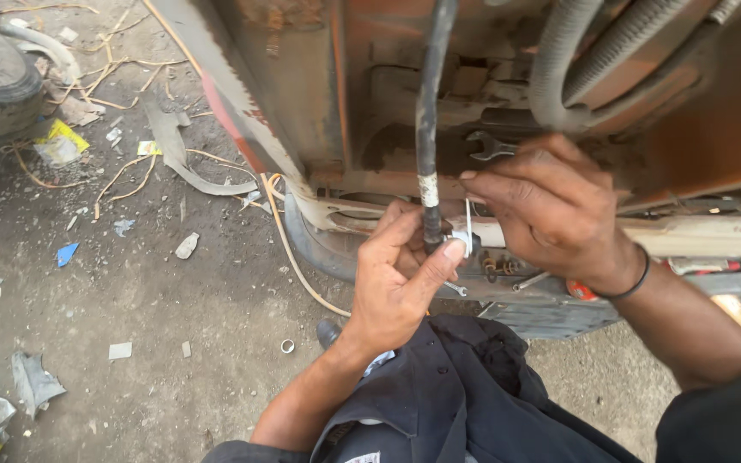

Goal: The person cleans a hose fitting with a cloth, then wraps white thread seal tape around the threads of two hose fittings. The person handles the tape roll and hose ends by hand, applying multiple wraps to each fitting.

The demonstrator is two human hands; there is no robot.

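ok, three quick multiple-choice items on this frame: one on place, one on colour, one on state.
1. Where does the spanner lie?
A. on a ledge of the rusty vehicle body, above the right hand
B. on the ground by the tyre
C. in the left hand

2. What colour is the band on the right wrist?
A. red
B. black
C. white

3. What is the left hand doing?
A. resting flat on the ground
B. holding a hammer
C. pinching the small metal fitting at the lower end of the black hose

Answers: 1 A, its open jaw shows just above the knuckles; 2 B, a thin dark loop circles the wrist; 3 C, thumb and fingers close around the fitting.
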